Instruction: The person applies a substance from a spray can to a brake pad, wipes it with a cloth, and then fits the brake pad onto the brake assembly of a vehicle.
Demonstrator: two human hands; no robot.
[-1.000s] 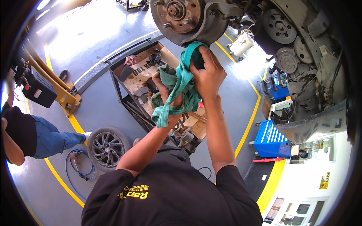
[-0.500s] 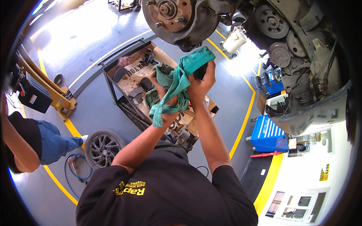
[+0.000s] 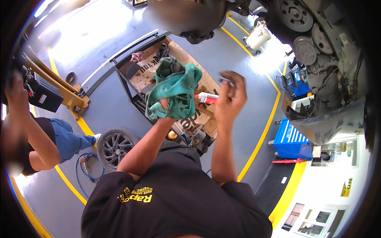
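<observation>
A crumpled green cloth (image 3: 178, 93) is bunched over my left hand (image 3: 164, 104), which grips it; most of the fingers are hidden in its folds. Something dark shows at the top of the bundle, but I cannot make it out. To the right, apart from the cloth, my right hand (image 3: 232, 95) is raised with its fingers spread and bent, slightly blurred and holding nothing. Just left of that hand, a red and white tube (image 3: 207, 98) shows above the cart (image 3: 145, 71), its right end behind the hand.
Brown paper and dark parts cover the cart. Above it hangs a brake disc (image 3: 174, 16), with engine pulleys (image 3: 294, 15) at upper right. A wheel (image 3: 116, 148) and a coiled blue hose (image 3: 89, 166) lie left, near another person (image 3: 65, 139). A blue tool cabinet (image 3: 291, 139) stands right.
My right hand has let go of the cloth and moved right, away from it. The cloth stays with my left hand, now more gathered. The view has shifted slightly.
</observation>
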